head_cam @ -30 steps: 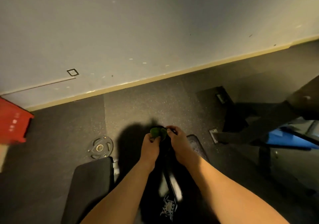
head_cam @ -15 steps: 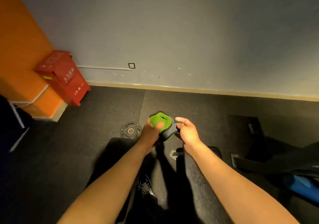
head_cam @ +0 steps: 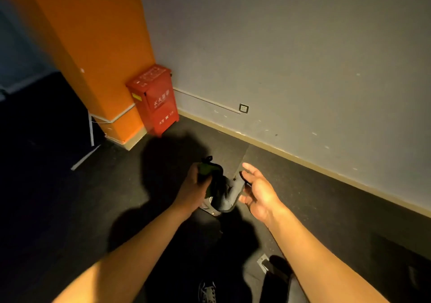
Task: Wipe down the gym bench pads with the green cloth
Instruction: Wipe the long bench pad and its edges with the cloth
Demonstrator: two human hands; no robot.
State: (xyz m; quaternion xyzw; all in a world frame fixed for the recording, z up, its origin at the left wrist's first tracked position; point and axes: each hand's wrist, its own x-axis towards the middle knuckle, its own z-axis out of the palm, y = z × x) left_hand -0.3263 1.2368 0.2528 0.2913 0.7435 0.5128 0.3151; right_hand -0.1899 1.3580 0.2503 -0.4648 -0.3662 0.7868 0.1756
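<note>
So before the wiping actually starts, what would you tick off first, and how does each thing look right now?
1. Cloth in hand: ok. The left hand grips the green cloth.
2. Cloth spread flat for wiping: not ok. It is bunched, with a darker part hanging below.
3. Other hand free: ok. The right hand is open beside the cloth, holding nothing.
4. Bench pad in sight: cannot tell. Only a dark shape shows at the bottom edge.
5. Cloth on a pad: not ok. It is held above the floor.
</note>
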